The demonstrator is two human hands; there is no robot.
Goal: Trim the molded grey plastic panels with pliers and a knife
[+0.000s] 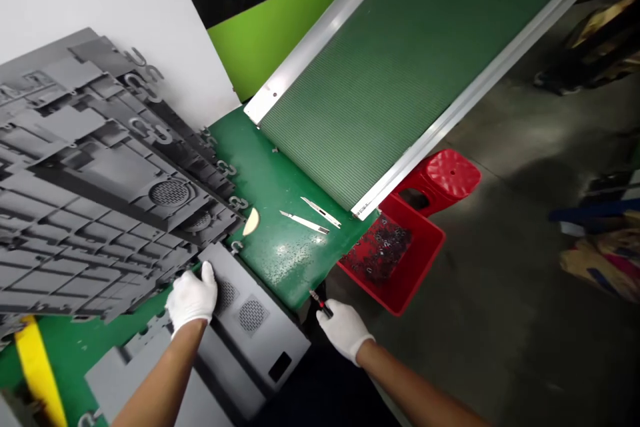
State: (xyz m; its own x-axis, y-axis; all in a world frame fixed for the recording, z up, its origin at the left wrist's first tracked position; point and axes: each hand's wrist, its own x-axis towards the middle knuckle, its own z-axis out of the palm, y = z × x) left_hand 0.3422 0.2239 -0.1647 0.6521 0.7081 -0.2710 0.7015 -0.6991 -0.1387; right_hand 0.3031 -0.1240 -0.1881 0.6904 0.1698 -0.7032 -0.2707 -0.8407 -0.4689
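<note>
Left hand [193, 297] rests on the panel [267, 340], its grip indeterminable, panel lying at the near edge of the table [280, 260], tool [326, 309] held in the right hand [344, 330] just rightward; judged best: steady panel, guide tool lightly, pointed away from left hand.
</note>
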